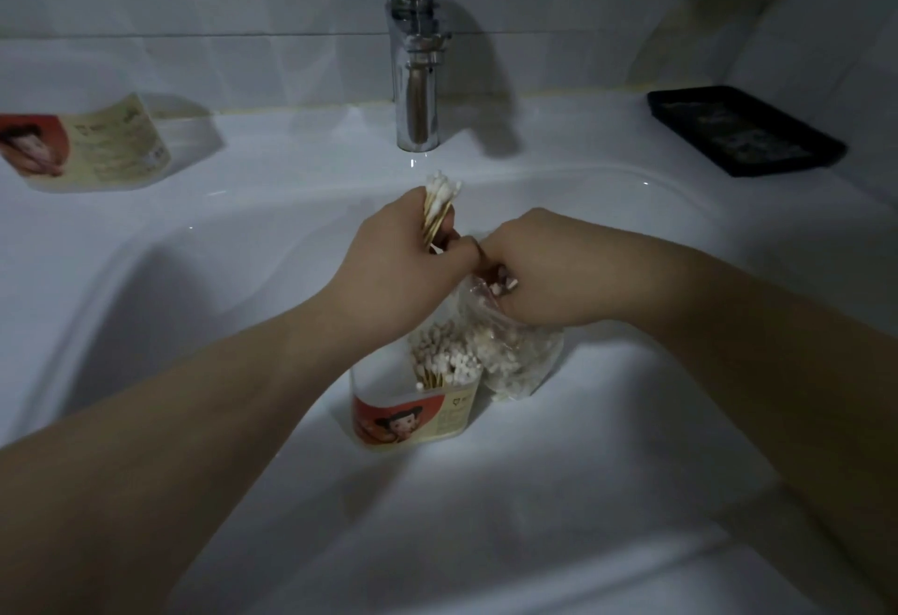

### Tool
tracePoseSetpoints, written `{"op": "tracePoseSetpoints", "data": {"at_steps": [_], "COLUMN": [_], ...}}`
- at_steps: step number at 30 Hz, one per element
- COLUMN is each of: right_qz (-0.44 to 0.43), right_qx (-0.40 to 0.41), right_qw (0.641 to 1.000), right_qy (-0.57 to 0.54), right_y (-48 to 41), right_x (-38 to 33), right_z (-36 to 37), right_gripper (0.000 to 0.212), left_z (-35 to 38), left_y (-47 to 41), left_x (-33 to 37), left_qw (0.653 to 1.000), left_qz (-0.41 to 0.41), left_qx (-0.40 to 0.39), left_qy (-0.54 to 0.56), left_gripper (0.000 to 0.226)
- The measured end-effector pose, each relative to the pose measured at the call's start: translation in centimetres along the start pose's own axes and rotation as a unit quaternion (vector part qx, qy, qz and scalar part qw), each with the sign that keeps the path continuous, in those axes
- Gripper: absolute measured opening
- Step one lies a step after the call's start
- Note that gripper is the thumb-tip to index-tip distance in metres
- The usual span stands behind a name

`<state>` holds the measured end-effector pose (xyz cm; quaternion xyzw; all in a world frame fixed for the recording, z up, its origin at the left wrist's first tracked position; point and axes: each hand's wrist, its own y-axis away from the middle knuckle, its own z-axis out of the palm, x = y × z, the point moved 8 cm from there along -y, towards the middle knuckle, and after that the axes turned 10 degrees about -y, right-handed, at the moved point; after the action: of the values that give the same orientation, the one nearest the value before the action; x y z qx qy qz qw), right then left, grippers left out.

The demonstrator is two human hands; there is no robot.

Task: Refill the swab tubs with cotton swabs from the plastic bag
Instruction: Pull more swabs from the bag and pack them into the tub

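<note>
White-tipped, wooden-stemmed swabs were gripped in the left hand; the clear plastic bag was clutched by the right hand, its mouth hidden.

Head-worn view, forward and down, close over swab tub in sink

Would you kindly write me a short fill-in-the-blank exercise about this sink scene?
1. The left hand holds a bundle of cotton ____.
2. The right hand grips the plastic ____.
3. The black tray lies to the ____ of the faucet.
Missing words: swabs; bag; right.
</note>
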<state>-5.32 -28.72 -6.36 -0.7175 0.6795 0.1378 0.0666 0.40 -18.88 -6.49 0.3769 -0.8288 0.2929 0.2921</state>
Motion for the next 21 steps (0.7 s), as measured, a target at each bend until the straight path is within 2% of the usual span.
{"op": "tracePoseSetpoints", "data": {"at_steps": [4,8,13,17,21], "right_qz": [0.015,0.046,0.046,0.045,0.047], "right_qx": [0.038,0.083,0.122,0.136,0.145], "right_qw": [0.999,0.986,0.964,0.958,0.952], "right_qy": [-0.029,-0.135,-0.231,-0.247,-0.266], "right_y": [0.3,1.0,2.1,2.4,2.4], "right_x": [0.3,1.6,2.3,2.5,2.3], "right_z": [-1.9,-4.0,-5.9,-6.3,-6.3], "right_gripper": [0.007,0.013,0.011,0.008,0.008], "left_z": [-0.2,-0.2,-0.3,-1.3,-3.2], "left_y": [0.1,0.1,0.0,0.2,0.7], "left_x": [0.1,0.0,-0.3,0.4,2.2], "left_qw": [1.0,1.0,0.999,0.997,0.983], "left_qz": [-0.005,-0.009,-0.025,-0.003,0.076], "left_qx": [0.004,0.004,0.009,0.075,0.141], "left_qy": [-0.012,-0.021,-0.023,-0.03,0.087], "left_gripper": [0.02,0.016,0.02,0.03,0.034]}}
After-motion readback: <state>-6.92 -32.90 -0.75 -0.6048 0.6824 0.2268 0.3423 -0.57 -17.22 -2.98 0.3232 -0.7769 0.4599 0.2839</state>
